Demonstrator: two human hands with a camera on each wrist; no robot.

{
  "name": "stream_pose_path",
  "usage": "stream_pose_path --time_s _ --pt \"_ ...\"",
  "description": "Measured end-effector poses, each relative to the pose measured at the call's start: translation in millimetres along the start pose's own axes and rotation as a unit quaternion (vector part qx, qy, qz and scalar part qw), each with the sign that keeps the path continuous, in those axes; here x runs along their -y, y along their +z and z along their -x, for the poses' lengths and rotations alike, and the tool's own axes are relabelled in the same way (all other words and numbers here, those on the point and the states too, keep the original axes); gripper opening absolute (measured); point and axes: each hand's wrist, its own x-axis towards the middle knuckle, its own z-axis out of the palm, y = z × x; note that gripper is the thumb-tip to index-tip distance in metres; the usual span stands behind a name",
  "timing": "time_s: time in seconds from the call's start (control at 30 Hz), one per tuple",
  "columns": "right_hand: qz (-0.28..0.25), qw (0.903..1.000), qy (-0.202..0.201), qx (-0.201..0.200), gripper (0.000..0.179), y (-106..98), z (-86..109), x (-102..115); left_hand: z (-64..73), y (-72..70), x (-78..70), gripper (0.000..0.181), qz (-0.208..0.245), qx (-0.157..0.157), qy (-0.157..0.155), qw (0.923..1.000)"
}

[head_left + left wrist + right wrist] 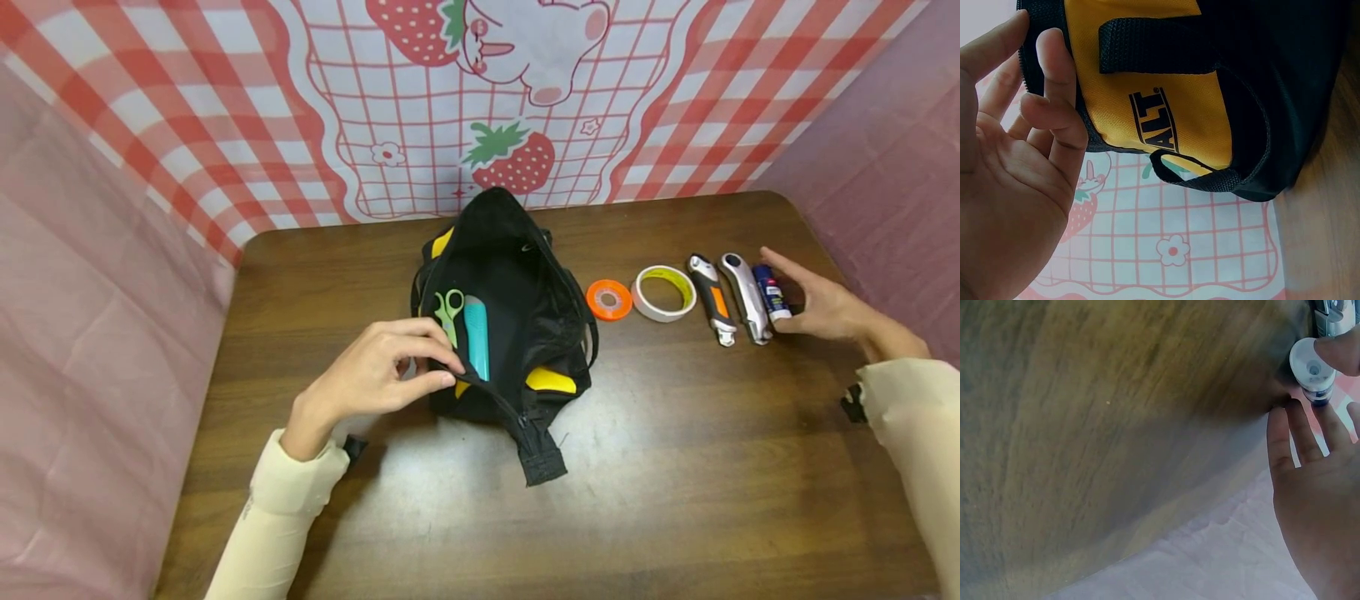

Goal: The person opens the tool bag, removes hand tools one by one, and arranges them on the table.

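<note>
A black tool bag [551, 333] with yellow panels stands unzipped on the table. Inside it lie green-handled scissors [447, 312] and a long turquoise object [476, 333], its kind unclear. My left hand [382, 367] pinches the bag's near-left rim between thumb and fingers; the left wrist view shows this hand [1022, 150] at the zipper edge. On the far right, a blue and white glue stick [772, 293] lies beside my right hand [828, 308]. Its fingers are spread around the stick, and in the right wrist view the thumb overlaps the white end of the glue stick [1310, 365].
Right of the bag, in a row, lie an orange tape roll [609, 300], a white tape roll [664, 293], an orange-black utility knife [712, 300] and a silver utility knife [746, 298]. A checked strawberry cloth [405, 183] hangs behind the wooden table [637, 483].
</note>
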Motion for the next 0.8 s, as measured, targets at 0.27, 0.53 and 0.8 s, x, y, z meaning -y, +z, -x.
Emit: stream_pose_path --time_s 0.27,0.53,0.8 --pt "-0.018 0.9998 0.006 0.004 0.122 0 3.2 0 -0.2 -0.2 -0.9 0.015 -0.004 -0.004 0.001 1.0" --pt "-0.043 0.9987 0.003 -0.028 0.119 3 5.9 -5 0.3 0.8 -0.6 0.015 -0.002 -0.007 0.002 1.0" --pt "-0.094 0.9928 0.003 -0.074 0.094 8 12.9 -10 0.0 1.2 -0.6 0.013 -0.002 -0.003 -0.003 1.0"
